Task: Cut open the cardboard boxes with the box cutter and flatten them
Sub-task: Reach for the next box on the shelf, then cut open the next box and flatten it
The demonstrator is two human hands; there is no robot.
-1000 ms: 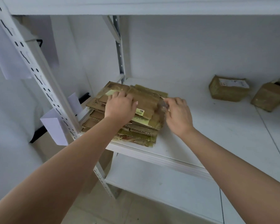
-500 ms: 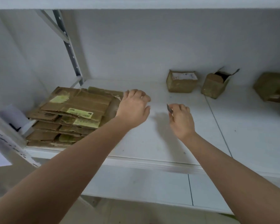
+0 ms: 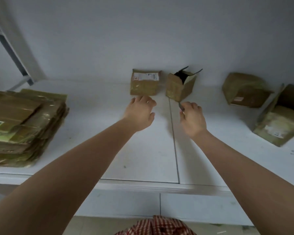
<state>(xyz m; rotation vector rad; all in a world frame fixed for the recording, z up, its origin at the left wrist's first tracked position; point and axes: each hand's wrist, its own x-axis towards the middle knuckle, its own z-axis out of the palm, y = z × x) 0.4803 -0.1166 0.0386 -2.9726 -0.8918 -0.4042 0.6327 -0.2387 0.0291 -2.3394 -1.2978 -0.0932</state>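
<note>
At frame centre, the left hand [image 3: 139, 112] reaches, fingers relaxed, just below the sealed box [image 3: 145, 83]; the right hand [image 3: 193, 118] grips the cutter [image 3: 181, 106] near the opened box [image 3: 180, 86].

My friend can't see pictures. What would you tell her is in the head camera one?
Two bare arms reach across a white shelf toward small cardboard boxes; the left hand is open just short of a sealed box, and the right hand holds a box cutter near an opened box. A stack of flattened cardboard sits at the left.
</note>
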